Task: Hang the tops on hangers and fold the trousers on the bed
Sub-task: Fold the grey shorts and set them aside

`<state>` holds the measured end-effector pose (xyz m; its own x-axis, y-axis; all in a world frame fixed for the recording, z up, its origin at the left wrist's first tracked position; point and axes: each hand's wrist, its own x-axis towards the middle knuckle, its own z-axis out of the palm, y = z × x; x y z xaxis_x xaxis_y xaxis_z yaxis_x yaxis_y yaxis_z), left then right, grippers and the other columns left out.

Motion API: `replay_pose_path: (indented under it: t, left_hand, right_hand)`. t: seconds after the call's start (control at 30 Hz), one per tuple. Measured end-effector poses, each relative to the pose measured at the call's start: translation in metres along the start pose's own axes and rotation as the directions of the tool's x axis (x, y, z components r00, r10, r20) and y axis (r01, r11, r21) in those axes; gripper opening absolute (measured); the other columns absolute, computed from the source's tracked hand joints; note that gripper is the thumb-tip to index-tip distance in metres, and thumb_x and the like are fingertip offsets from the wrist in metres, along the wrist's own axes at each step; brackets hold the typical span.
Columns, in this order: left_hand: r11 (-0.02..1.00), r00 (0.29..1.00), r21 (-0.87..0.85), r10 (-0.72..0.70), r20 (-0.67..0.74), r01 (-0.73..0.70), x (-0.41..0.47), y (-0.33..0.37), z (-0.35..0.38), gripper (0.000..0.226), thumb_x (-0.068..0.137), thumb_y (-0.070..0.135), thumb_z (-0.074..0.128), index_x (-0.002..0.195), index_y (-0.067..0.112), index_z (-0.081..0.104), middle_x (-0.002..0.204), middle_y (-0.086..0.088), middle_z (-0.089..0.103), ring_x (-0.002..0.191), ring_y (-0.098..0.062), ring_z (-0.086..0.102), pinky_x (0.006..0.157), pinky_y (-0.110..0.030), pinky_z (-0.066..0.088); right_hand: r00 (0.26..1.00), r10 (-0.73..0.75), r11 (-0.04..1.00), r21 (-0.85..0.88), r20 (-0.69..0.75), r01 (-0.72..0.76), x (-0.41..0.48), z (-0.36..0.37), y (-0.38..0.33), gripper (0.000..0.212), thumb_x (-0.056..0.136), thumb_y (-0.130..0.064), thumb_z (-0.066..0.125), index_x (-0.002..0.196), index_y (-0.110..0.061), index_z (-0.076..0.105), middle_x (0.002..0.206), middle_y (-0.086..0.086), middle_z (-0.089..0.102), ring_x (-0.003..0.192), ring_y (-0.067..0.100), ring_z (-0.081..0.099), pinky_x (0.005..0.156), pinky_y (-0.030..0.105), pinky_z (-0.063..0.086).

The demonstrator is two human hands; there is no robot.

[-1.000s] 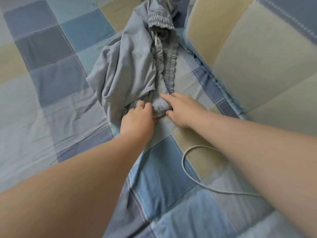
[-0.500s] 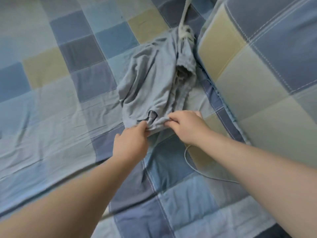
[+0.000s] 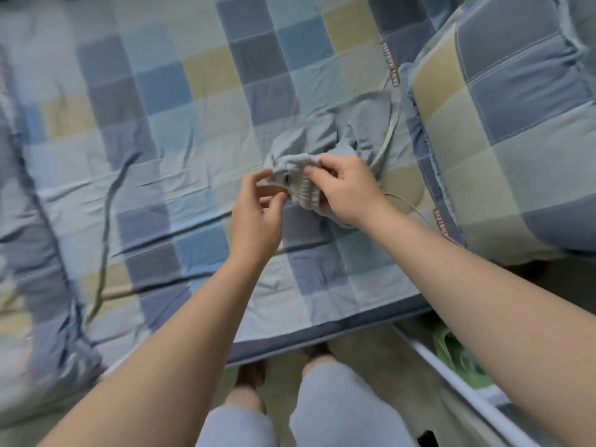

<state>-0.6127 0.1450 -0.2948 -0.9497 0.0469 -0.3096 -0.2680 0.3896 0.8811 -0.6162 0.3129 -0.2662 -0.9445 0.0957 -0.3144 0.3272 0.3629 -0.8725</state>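
Trousers (image 3: 322, 143) are a bunched grey-blue heap on the bed (image 3: 161, 124), just right of frame centre, close against the checked pillow (image 3: 516, 124) at the right edge. The near end is lifted off the sheet in both your hands. Left hand (image 3: 258, 208) pinches the cloth edge between thumb and fingertips. Right hand (image 3: 346, 188) is curled round the ribbed waistband (image 3: 306, 191), thumb on top.

Handling, my read: thin soft cloth, light, zero stiffness. It'll sag and crumple wherever unsupported. Not slippery, nothing to break. The waistband is the only part with body (elastic, so it gives if you pull hard). Take it there: one hand at each end of the band, spread apart, legs trailing flat. Pinching mid-cloth just adds bunching.

A pale cord (image 3: 392, 130) curves along the heap's right side, touching it. Can't tell if it's the drawstring or a separate cable. Check it before lifting, since it could snag.
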Motion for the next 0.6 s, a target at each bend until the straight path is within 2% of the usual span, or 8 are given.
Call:
replay_pose_path:
  t: [0.1,0.13,0.17,0.27,0.37,0.47,0.53,0.6]
  left_hand:
    - [0.998,0.994,-0.045,0.037,0.103,-0.032,-0.043,0.010,-0.050,0.043,0.090,0.007,0.067,0.120,0.031,0.049,0.109,0.005,0.067,0.096,-0.003,0.068,0.082,-0.021,0.052]
    - [0.998,0.989,-0.046,0.046,0.142,-0.040,-0.056,0.011,-0.067,0.042,0.088,0.009,0.070,0.123,0.026,0.051,0.113,0.007,0.066,0.099,-0.001,0.066,0.084,-0.021,0.052]
    - [0.998,0.982,-0.029,0.054,0.182,-0.050,-0.069,0.012,-0.085,0.044,0.086,0.014,0.072,0.124,0.022,0.052,0.117,0.009,0.065,0.104,0.000,0.065,0.086,-0.021,0.051]
    - [0.997,0.955,0.015,0.067,0.289,-0.075,-0.105,0.011,-0.137,0.053,0.082,0.026,0.075,0.129,0.027,0.051,0.124,0.015,0.062,0.115,0.003,0.058,0.088,-0.011,0.044]
    - [0.987,0.955,0.098,0.097,0.280,-0.129,-0.135,0.005,-0.188,0.048,0.087,0.022,0.073,0.130,0.029,0.053,0.125,0.016,0.061,0.113,0.007,0.055,0.084,-0.005,0.039]
    - [0.976,0.965,0.154,0.114,0.237,-0.153,-0.157,-0.008,-0.237,0.027,0.092,0.020,0.066,0.113,0.035,0.058,0.102,0.024,0.066,0.095,0.015,0.059,0.076,-0.002,0.040]
    - [0.962,0.967,0.234,0.084,0.240,-0.142,-0.167,-0.019,-0.267,0.015,0.094,0.025,0.061,0.096,0.039,0.059,0.087,0.020,0.066,0.085,0.006,0.062,0.070,-0.012,0.046]
    - [0.939,0.976,0.315,0.070,0.208,-0.135,-0.173,-0.030,-0.294,0.013,0.095,0.025,0.057,0.087,0.035,0.058,0.078,0.011,0.066,0.078,-0.010,0.063,0.071,-0.035,0.051]
  right_hand:
    - [0.995,0.043,0.991,0.131,-0.092,-0.031,-0.040,0.034,-0.051,0.023,0.098,-0.016,0.060,0.085,0.001,0.070,0.075,0.011,0.070,0.067,0.003,0.059,0.067,0.025,0.050]
    - [0.991,0.069,0.984,0.170,-0.112,-0.049,-0.054,0.045,-0.065,0.023,0.098,-0.016,0.060,0.086,0.001,0.070,0.079,0.014,0.072,0.072,0.009,0.064,0.072,0.029,0.054]
    - [0.988,0.096,0.975,0.212,-0.123,-0.069,-0.067,0.057,-0.079,0.023,0.098,-0.016,0.060,0.087,0.002,0.070,0.084,0.018,0.073,0.079,0.020,0.069,0.078,0.040,0.057]
    - [0.974,0.174,0.931,0.348,-0.146,-0.114,-0.110,0.093,-0.125,0.024,0.099,-0.016,0.060,0.092,0.005,0.069,0.092,0.026,0.072,0.093,0.045,0.069,0.084,0.060,0.054]
    - [0.961,0.229,0.863,0.489,-0.157,-0.126,-0.151,0.126,-0.174,0.025,0.099,-0.014,0.059,0.097,0.010,0.066,0.097,0.031,0.070,0.094,0.048,0.069,0.082,0.062,0.057]
    - [0.965,0.237,0.766,0.633,-0.117,-0.111,-0.185,0.151,-0.214,0.021,0.100,-0.012,0.056,0.099,0.007,0.065,0.099,0.030,0.071,0.090,0.044,0.072,0.074,0.052,0.062]
    - [0.971,0.214,0.706,0.704,-0.108,-0.077,-0.200,0.159,-0.235,0.016,0.101,-0.011,0.054,0.099,-0.001,0.067,0.095,0.025,0.072,0.087,0.039,0.073,0.073,0.048,0.062]
    - [0.974,0.199,0.632,0.774,-0.105,-0.046,-0.209,0.163,-0.249,0.014,0.103,-0.011,0.052,0.099,-0.003,0.064,0.088,0.019,0.072,0.077,0.033,0.074,0.068,0.043,0.062]
